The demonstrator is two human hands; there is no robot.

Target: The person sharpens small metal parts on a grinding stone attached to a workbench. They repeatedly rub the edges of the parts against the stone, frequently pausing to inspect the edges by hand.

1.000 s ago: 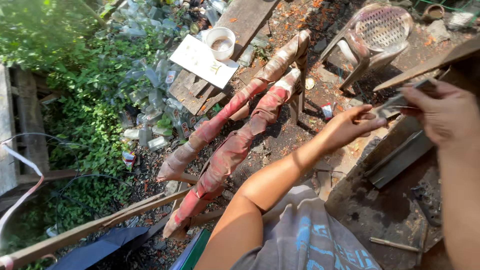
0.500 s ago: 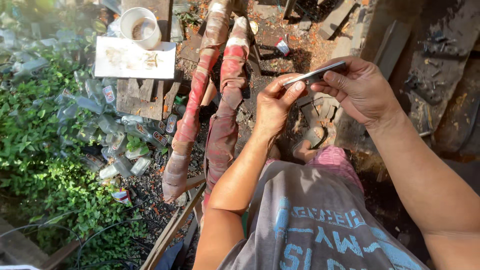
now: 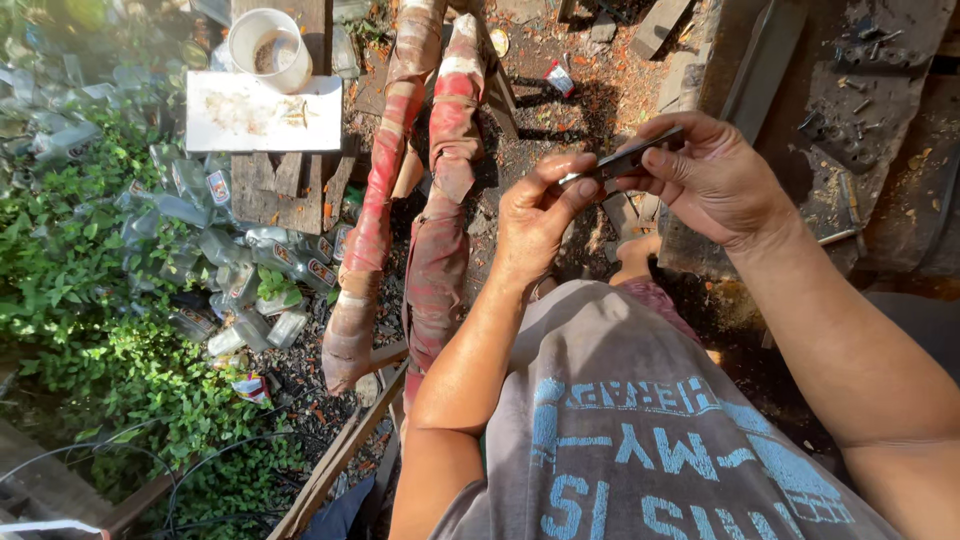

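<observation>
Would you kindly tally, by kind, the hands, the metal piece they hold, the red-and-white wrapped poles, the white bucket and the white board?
Hands: 2, left hand and right hand
Flat metal piece, held by both: 1
Red-and-white wrapped poles: 2
White bucket: 1
White board: 1
Total: 7

grey shirt (image 3: 640, 430) with pale blue lettering; red-and-cream mottled poles (image 3: 440, 200); white bucket (image 3: 268, 45); white board (image 3: 262, 112); dark grey metal strip (image 3: 622, 162); green plants (image 3: 90, 330).
</observation>
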